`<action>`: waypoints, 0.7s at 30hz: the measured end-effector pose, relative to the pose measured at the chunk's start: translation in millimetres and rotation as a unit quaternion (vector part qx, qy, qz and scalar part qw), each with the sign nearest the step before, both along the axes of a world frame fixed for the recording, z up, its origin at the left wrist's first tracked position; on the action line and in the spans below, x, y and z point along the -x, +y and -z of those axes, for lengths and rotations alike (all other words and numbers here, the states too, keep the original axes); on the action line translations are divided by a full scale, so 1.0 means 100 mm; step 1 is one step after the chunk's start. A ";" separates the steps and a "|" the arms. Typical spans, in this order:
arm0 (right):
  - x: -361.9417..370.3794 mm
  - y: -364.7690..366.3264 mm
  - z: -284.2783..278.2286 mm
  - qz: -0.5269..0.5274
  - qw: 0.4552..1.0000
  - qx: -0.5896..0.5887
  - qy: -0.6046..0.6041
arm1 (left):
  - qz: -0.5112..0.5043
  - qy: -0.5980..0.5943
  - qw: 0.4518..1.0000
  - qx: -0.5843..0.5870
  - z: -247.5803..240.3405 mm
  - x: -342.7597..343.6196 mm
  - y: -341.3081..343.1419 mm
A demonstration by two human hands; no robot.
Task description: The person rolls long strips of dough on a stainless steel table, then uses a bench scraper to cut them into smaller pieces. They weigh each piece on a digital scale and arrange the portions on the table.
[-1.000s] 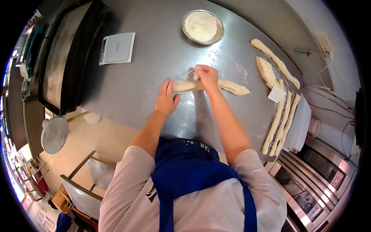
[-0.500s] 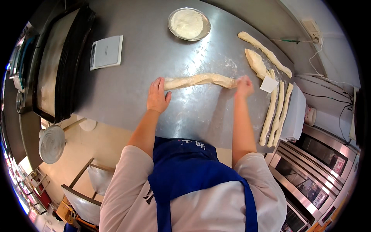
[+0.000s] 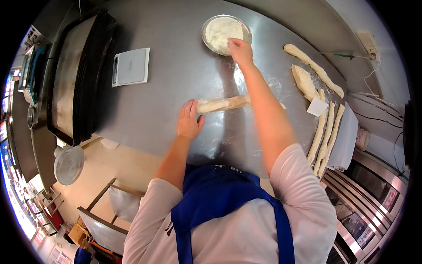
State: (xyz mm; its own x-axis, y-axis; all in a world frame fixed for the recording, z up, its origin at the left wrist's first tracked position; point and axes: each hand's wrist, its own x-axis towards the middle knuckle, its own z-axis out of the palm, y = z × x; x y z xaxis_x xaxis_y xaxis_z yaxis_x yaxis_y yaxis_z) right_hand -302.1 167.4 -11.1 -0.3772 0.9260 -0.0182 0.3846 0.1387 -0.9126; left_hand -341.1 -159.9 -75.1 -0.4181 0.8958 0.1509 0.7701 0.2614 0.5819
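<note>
A long rope of dough point(image 3: 223, 104) lies across the steel table in front of me, its right part hidden under my right forearm. My left hand point(image 3: 190, 121) rests at the rope's left end, fingers stretched out with the thumb apart. Farther off, my right hand point(image 3: 241, 50) reaches over the near right rim of a round metal bowl point(image 3: 205, 41). White flour point(image 3: 224, 31) fills the bowl. The fingers of that hand are pinched together at the flour, and whatever they may hold is too small to make out.
Right of me lie several dough strips point(image 3: 317, 137), a thick dough piece point(image 3: 303, 80), another dough rope point(image 3: 314, 66) and a white scraper point(image 3: 317, 107). A scale point(image 3: 131, 66) and stacked black trays point(image 3: 83, 75) are at left. Ovens point(image 3: 365, 198) stand beyond the table's right end.
My right hand has left the rope's right end and moved up and left to the flour bowl. My left hand stays at the rope's left end. The whole view has shifted slightly.
</note>
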 end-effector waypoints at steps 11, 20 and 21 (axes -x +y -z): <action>-0.98 -0.96 0.18 -0.175 0.916 -0.185 -0.310 | -0.012 -0.107 0.988 0.109 -0.43 0.28 1.08; -2.03 -1.63 0.27 -0.268 0.861 -0.297 -0.315 | 0.222 0.213 0.946 0.101 -0.27 -0.36 0.50; -2.28 -1.87 0.31 -0.259 0.856 -0.295 -0.337 | 0.241 0.206 0.944 0.094 -0.18 -0.43 0.18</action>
State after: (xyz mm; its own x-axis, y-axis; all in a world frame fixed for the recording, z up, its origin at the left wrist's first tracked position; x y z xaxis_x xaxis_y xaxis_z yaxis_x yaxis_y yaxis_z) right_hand -73.9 -19.8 -41.7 -0.8281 0.5602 0.0198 0.5430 0.8105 -0.2197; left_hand -297.7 -141.5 -57.5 0.1053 0.9939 0.0315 0.9767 -0.1093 0.1845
